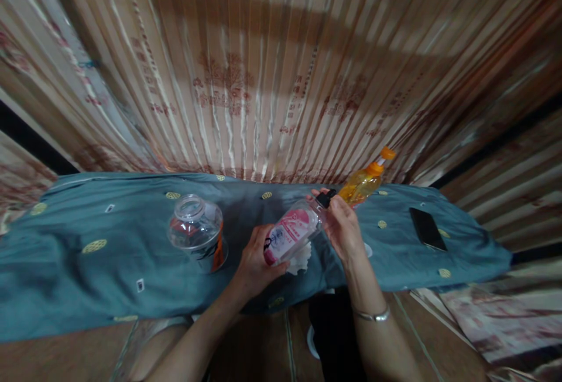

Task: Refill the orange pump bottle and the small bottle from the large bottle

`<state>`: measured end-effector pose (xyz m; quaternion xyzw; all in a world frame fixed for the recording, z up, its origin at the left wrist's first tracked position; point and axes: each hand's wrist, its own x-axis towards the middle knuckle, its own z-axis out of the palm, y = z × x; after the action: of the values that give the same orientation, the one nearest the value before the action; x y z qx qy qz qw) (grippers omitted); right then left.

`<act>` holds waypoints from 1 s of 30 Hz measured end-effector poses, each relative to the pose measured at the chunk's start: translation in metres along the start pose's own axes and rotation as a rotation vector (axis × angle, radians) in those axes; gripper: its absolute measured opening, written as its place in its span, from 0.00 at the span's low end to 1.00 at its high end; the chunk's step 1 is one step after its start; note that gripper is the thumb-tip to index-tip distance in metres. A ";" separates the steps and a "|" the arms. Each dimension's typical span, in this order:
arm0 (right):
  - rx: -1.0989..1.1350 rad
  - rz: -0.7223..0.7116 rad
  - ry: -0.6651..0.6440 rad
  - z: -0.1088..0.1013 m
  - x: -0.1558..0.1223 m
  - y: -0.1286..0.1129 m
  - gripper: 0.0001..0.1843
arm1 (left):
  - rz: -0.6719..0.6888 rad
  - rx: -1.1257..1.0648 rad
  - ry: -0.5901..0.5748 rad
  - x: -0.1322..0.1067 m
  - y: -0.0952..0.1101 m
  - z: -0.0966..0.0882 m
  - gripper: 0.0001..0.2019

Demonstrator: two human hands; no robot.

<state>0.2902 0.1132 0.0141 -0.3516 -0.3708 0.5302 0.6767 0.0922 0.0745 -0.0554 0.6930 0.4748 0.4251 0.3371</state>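
Observation:
A clear plastic bottle (292,233) with a pink and white label and a black top (325,198) is held tilted above the cloth, its top toward the upper right. My left hand (257,262) is closed around its lower end. Up at the neck, my right hand (345,224) has its fingers closed on the black top. Below the bottle, partly covered by it, lies a white scalloped piece (301,259). A clear wide-bodied container (196,230) with an orange and black print stands to the left of my left hand.
Behind my right hand stands a bottle of orange-yellow liquid (362,183) with an orange top. A black phone (427,229) lies at the right on the teal patterned cloth (132,241). A pleated curtain (263,78) hangs along the back edge.

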 end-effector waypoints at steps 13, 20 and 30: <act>-0.062 -0.047 -0.020 -0.001 -0.001 0.000 0.23 | 0.014 0.019 0.003 0.002 -0.004 -0.002 0.35; -0.087 0.003 -0.014 0.002 -0.001 0.001 0.21 | 0.011 0.021 0.007 0.001 -0.003 -0.004 0.34; -0.049 -0.006 0.036 0.008 -0.002 0.003 0.22 | 0.007 0.045 0.028 0.000 0.001 -0.008 0.33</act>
<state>0.2812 0.1123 0.0154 -0.3764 -0.3722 0.5127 0.6760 0.0853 0.0750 -0.0514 0.6959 0.4865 0.4252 0.3134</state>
